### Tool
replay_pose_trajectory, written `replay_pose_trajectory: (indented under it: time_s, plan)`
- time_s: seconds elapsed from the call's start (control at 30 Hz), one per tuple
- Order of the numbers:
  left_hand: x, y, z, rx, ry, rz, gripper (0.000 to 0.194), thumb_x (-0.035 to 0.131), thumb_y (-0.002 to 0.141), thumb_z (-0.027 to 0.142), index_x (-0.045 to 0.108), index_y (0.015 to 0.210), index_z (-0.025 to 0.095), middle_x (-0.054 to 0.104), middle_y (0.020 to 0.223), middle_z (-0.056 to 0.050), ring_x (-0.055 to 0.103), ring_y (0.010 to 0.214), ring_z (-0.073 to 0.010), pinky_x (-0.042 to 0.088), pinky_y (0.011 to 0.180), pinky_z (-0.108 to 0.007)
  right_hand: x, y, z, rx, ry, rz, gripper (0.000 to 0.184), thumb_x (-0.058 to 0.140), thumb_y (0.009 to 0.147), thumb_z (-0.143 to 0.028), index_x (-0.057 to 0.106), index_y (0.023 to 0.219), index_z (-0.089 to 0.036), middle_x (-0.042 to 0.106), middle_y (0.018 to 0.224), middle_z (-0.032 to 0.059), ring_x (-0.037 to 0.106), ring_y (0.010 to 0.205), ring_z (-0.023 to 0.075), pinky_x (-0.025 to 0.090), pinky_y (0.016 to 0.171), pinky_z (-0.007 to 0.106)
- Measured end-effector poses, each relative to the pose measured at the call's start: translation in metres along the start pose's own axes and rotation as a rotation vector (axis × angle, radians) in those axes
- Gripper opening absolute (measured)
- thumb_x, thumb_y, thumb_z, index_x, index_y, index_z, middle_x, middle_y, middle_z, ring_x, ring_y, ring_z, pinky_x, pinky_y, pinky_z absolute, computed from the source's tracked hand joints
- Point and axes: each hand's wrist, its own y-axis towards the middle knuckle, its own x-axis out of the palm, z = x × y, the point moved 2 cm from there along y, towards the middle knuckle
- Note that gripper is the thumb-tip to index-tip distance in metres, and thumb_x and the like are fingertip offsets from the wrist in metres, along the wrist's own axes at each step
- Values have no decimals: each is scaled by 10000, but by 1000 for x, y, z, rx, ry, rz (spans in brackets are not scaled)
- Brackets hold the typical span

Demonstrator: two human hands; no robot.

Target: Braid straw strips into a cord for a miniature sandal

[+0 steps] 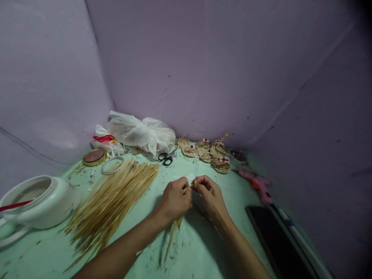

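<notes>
Near the middle of the green table, my left hand [178, 197] is closed on a dry straw strand [173, 236], whose loose ends hang below it toward me. My right hand [211, 195] pinches a small knotted or braided straw piece [195, 184] between thumb and fingertips. The strand runs from the left fist to this piece. A white scrap [189, 177] lies just behind the fingers. To the left spreads a bundle of dry straw strips [116, 201]. Beyond my hands sit several woven straw slippers [204, 150] with red and white beads.
Black-handled scissors [166, 158] lie beside a white plastic bag [142, 133]. A pink glue gun [258, 184] and a dark phone [277, 242] are at right. At left stand a white pot [55, 201], a round tin [94, 157] and a ring [112, 165]. Walls close in behind.
</notes>
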Motion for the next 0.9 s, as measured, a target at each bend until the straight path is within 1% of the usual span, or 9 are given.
replay_pose_trajectory:
  time_s: [0.03,0.1,0.17,0.27,0.4,0.5,0.7,0.8,0.9]
  plan:
    - [3,5,-1,-16,-17,8,106,402,671,184,401,565,170,409,515,51,358,506,-67,227,464,-189,0,5,2,6,9,7,38,427,642,-196,449,655,-168,459,594,-32,429,559,100,344,534,211]
    - [9,18,-6,-71,-39,13,99,407,638,165,406,539,166,415,502,47,365,499,-68,226,456,-189,-2,18,8,33,-58,-1,45,425,634,-201,452,647,-167,436,553,-42,407,513,96,328,497,207]
    - [16,33,-11,-130,-42,22,98,415,619,165,429,522,162,432,494,38,380,498,-72,231,452,-191,-4,34,15,47,-210,-18,67,412,642,-214,458,645,-166,431,530,-42,396,493,95,309,473,203]
    - [25,58,-17,-171,7,44,96,427,606,164,476,523,158,474,502,20,413,510,-84,245,459,-199,-9,62,24,27,-465,-20,120,372,668,-221,473,640,-162,466,534,-25,423,509,104,307,476,199]
    - [34,87,-19,-239,101,50,115,444,607,156,556,583,155,559,565,-17,481,553,-110,273,474,-209,-14,97,29,5,-637,14,162,389,672,-220,522,624,-141,512,558,11,440,534,117,289,487,208]
    - [37,100,-16,-281,163,60,141,468,618,172,601,661,154,611,649,-53,534,614,-140,299,493,-217,-13,116,29,-18,-718,34,206,393,689,-224,569,660,-120,555,594,42,464,556,127,287,498,212]
    - [38,114,-13,-411,181,51,238,487,635,263,627,787,145,643,772,-113,588,706,-202,347,517,-243,-9,134,29,-30,-829,25,248,406,707,-200,631,680,-101,619,630,80,498,561,128,296,508,209]
    - [37,115,-13,-400,216,19,243,493,630,253,625,800,141,645,801,-127,597,735,-217,366,535,-252,-7,135,28,-18,-888,19,205,445,668,-153,640,638,-96,617,596,89,483,534,126,284,499,216]
    - [35,114,-13,-353,257,-11,234,490,634,221,623,809,141,643,834,-132,596,769,-222,380,574,-261,-4,126,25,-21,-940,23,195,451,660,-126,640,626,-89,615,600,108,482,548,134,283,513,226]
